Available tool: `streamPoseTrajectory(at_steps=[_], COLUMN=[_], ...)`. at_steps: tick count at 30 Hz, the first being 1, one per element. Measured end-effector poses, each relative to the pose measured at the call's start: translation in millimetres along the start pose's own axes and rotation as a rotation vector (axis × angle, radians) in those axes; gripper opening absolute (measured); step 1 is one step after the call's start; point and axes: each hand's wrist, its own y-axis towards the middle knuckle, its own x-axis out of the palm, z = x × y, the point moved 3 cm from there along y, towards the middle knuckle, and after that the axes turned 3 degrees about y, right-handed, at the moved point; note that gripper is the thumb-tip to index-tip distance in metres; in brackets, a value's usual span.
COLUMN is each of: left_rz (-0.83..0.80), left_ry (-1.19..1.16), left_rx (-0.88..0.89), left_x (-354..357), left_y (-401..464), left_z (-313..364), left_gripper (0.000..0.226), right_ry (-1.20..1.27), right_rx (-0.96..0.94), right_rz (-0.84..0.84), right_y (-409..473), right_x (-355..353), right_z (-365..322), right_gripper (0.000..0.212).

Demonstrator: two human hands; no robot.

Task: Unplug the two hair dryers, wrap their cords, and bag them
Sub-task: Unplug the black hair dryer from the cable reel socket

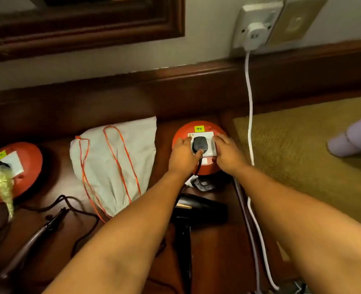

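Left hand (182, 154) pinches the black plug (199, 145), right hand (228, 152) flat beside it bracing the orange socket base (198, 126); nothing unplugged, wrapped or bagged yet.

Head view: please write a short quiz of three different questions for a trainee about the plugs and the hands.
1. True or false: the black plug is already pulled out of the right orange socket reel.
2. Which hand grips the black plug? A) left hand B) right hand C) neither
3. Fill in: the white drawstring bag lies between the right reel and the ______.

Key
1. False; it sits in the white socket face.
2. A; the left hand holds it with thumb and fingers, while the right hand rests on the reel beside it.
3. Left orange socket reel.
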Motion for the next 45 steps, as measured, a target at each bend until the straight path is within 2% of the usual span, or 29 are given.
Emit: streamPoseTrajectory(at_steps=[7, 15, 32, 41, 45], left_rz=[0.015, 0.050, 0.075, 0.085, 0.098], left_ry=[0.032, -0.002, 0.041, 0.036, -0.055], left_rx=[-0.028, -0.029, -0.016, -0.021, -0.036], left_x=[8.7, 5.7, 3.2, 2.1, -2.0], left_y=[2.0, 9.5, 11.1, 8.6, 7.7], left_z=[14.1, 22.1, 24.6, 25.3, 24.2], left_gripper=[0.071, 0.051, 0.056, 0.057, 0.059], right_ry=[-0.042, -0.106, -0.191, -0.135, -0.101], right_rx=[-0.048, -0.042, -0.024, -0.003, -0.003], right_rz=[0.053, 0.050, 0.101, 0.060, 0.030], right_y=[0.1, -0.9, 0.7, -2.7, -3.1], right_x=[-4.0, -4.1, 1.4, 2.6, 5.9], right_z=[1.1, -0.7, -2.5, -3.4, -2.5], right_gripper=[0.071, 0.073, 0.066, 0.072, 0.071])
